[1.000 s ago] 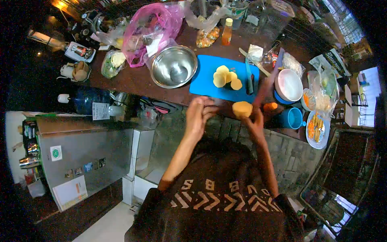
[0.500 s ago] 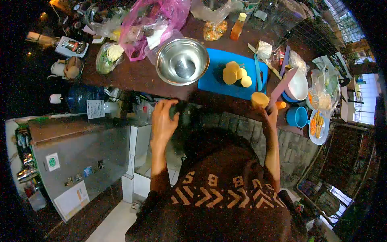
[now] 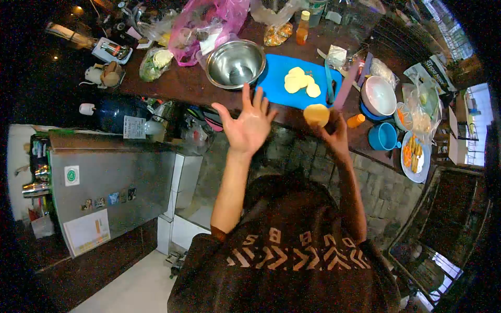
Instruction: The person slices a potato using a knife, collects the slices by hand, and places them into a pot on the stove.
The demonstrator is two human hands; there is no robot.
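Note:
My left hand (image 3: pixel 249 128) is raised palm up, fingers spread and holding nothing, just below the steel bowl (image 3: pixel 236 65). My right hand (image 3: pixel 334 136) is closed round a pale yellow-orange piece of food (image 3: pixel 316 115) and a knife with a pinkish blade (image 3: pixel 346 89) that points up and to the right. Both are at the near edge of the blue cutting board (image 3: pixel 276 86). Several pale round slices (image 3: pixel 296 81) lie on the board, and a blue-green knife (image 3: pixel 329 82) rests along its right side.
A pink plastic bag (image 3: pixel 229 20) and a sauce bottle (image 3: pixel 302 28) stand at the back. To the right are a white bowl (image 3: pixel 379 96), a blue mug (image 3: pixel 382 136), an orange-capped item (image 3: pixel 356 121) and a plate of cut strips (image 3: pixel 416 158). A grey fridge (image 3: pixel 120 177) is lower left.
My left hand has moved right and up towards the bowl, its fingers now spread wide. My right hand has shifted slightly left and up, with the food piece and the knife still in it.

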